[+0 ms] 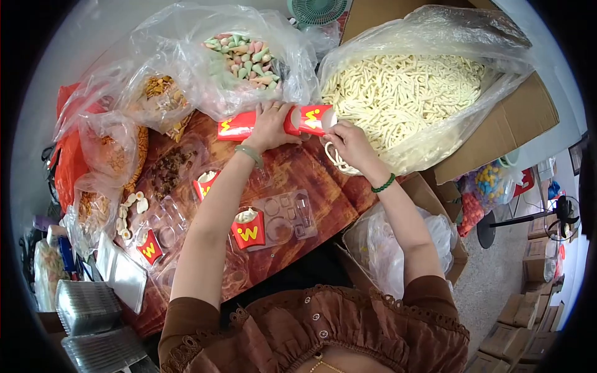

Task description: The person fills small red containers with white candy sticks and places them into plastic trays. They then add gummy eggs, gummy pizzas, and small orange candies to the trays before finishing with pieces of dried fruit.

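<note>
My left hand [270,128], palm down, is closed over a row of red fries cartons [236,126] with a yellow W. A carton [313,119] points right from under it, its white mouth facing my right hand [352,145]. My right fingers are closed at that mouth. Pale strands [336,159] show below them, apparently white stick-shaped snacks in the hand; the fingertips' exact hold is partly hidden. Beneath my arms, a filled carton [249,230] lies on a clear compartment tray [287,219]. Two more filled cartons [149,247] lie to the left.
A large plastic bag of white sticks [404,99] in a cardboard box [516,130] stands at the right. Behind are a bag of pastel cone-shaped sweets [245,61] and bags of orange snacks [161,93]. Stacked clear trays [87,308] stand at the lower left.
</note>
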Demonstrator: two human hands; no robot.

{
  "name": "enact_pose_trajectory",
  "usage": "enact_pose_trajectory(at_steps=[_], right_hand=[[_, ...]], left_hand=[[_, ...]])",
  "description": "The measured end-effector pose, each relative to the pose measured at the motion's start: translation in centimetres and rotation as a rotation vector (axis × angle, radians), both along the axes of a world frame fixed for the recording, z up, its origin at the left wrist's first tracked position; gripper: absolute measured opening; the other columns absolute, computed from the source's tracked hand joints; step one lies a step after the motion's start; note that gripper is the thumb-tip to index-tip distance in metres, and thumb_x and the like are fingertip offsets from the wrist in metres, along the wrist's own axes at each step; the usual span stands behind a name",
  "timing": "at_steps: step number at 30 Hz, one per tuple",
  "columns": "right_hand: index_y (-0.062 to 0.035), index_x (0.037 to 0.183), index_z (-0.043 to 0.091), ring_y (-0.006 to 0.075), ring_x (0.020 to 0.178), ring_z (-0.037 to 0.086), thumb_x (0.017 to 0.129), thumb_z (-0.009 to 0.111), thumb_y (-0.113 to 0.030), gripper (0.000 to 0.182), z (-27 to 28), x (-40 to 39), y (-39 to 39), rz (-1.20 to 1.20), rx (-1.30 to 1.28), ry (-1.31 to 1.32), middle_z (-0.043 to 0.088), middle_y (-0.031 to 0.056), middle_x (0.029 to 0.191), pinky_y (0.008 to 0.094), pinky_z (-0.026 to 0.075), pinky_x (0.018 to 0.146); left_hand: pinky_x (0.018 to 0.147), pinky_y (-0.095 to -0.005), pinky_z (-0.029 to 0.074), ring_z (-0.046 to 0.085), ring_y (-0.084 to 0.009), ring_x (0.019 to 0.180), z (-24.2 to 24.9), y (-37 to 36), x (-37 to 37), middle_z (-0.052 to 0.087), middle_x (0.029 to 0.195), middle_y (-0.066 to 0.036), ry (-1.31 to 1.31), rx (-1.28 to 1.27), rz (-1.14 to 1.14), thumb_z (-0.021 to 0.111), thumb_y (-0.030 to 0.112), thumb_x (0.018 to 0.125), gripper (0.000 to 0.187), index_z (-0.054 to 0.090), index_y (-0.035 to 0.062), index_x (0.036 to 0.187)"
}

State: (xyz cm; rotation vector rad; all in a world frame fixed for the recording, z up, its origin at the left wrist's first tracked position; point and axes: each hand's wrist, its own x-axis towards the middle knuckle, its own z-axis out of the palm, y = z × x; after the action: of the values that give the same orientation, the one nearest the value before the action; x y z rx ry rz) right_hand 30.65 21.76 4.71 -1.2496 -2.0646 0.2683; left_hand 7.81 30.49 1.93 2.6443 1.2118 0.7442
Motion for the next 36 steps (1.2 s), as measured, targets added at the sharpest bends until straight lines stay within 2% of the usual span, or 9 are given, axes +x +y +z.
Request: enact_pose_trajectory(at_steps=[4,6,7,10,12,15,18,27,36], right_hand=[[-0.0003,0.087,0.061,0.03,0.075,0.055,0.085,0.061,-0.009,0.009,3.0,2.1,-0.4,-0.004,0.077,-0.075,0.054,0.0128,0.081,0.0357,0.045,0.068],[0.0,0.091,0.061,0.0285,0.076,0.056,0.085,0.061,-0.008,0.01,4.9,2.9,-0.4,0.1,0.065,-0.081,0.055,0.012,0.084,0.0344,0.046,0.068],[-0.0001,0.092,0.061,0.0279,0.076,0.057,0.085,0.061,-0.008,0.011,5.8,3.0,-0.2,0.164,0.078,-0.07,0.055,0.0117,0.085,0.0338,0.046,0.069],[-0.001,0.094,0.062,0.0235,0.072,0.058,0.084,0.062,-0.008,0.012,7.6,2.6,0.2,0.126,-0.104,0.059,0.059,0.0098,0.083,0.0317,0.048,0.066],[-0.0015,0.097,0.063,0.0223,0.071,0.06,0.083,0.064,-0.012,0.017,6.4,3.6,1.1,0.037,-0.196,0.16,0.061,0.0104,0.083,0.0308,0.049,0.066],[-0.0027,0.096,0.064,0.0293,0.092,0.061,0.075,0.071,-0.029,0.035,2.8,4.8,1.8,-0.068,-0.251,-0.431,0.064,0.0154,0.094,0.0388,0.048,0.081],[0.0024,0.095,0.063,0.0327,0.092,0.061,0.065,0.076,-0.025,0.043,0.4,2.0,0.5,-0.335,-0.188,-0.625,0.063,0.0215,0.092,0.0399,0.048,0.082],[0.0002,0.081,0.066,0.032,0.085,0.064,0.065,0.065,-0.01,0.019,4.1,4.3,6.1,-0.382,-0.347,-0.347,0.066,0.0196,0.087,0.0367,0.051,0.075],[0.0,0.107,0.056,0.0368,0.1,0.057,0.077,0.068,-0.027,0.042,2.4,0.7,5.8,-0.631,-0.212,-0.577,0.056,0.021,0.111,0.0433,0.049,0.081]], left_hand=[[0.104,-0.0527,0.026,0.038,-0.0305,0.128,1.8,-1.3,1.0,0.051,0.127,-0.016,-0.068,0.17,0.047,0.084,0.049,0.051,0.104,0.04,0.0042,0.133],[0.09,-0.0416,0.045,0.056,-0.0267,0.108,3.0,-1.9,2.2,0.052,0.124,-0.019,-0.559,-0.282,-0.16,0.083,0.044,0.061,0.096,0.038,-0.0011,0.133],[0.068,-0.0289,0.053,0.064,-0.0195,0.083,3.6,-2.1,2.8,0.059,0.111,-0.017,-0.764,-0.66,-0.243,0.077,0.033,0.075,0.074,0.042,-0.0045,0.128],[0.06,-0.0252,0.052,0.063,-0.0137,0.072,5.1,-3.1,2.4,0.062,0.099,-0.011,-0.954,-1.109,-0.248,0.071,0.024,0.083,0.052,0.048,-0.003,0.121],[0.061,-0.0257,0.052,0.063,-0.0139,0.073,5.8,-3.9,1.8,0.064,0.091,-0.008,-0.995,-1.112,-0.244,0.068,0.019,0.086,0.04,0.052,-0.0013,0.116],[0.064,-0.0253,0.052,0.064,-0.014,0.078,5.7,-5.6,0.8,0.064,0.094,-0.008,-1.148,-1.103,-0.19,0.068,0.018,0.085,0.038,0.053,-0.0004,0.115],[0.071,-0.0255,0.052,0.064,-0.0141,0.084,4.4,-6.6,0.5,0.065,0.096,-0.007,-1.126,-1.096,-0.097,0.067,0.018,0.086,0.036,0.054,0.0002,0.114],[0.073,-0.0264,0.05,0.062,-0.0122,0.086,4.2,-8.6,-1.0,0.065,0.102,-0.005,-1.161,-1.087,-0.051,0.066,0.019,0.087,0.036,0.055,0.0027,0.117],[0.073,-0.0258,0.05,0.061,-0.0105,0.086,3.0,-8.5,-1.4,0.064,0.102,-0.003,-1.117,-1.114,-0.045,0.067,0.017,0.086,0.037,0.054,0.0053,0.119]])
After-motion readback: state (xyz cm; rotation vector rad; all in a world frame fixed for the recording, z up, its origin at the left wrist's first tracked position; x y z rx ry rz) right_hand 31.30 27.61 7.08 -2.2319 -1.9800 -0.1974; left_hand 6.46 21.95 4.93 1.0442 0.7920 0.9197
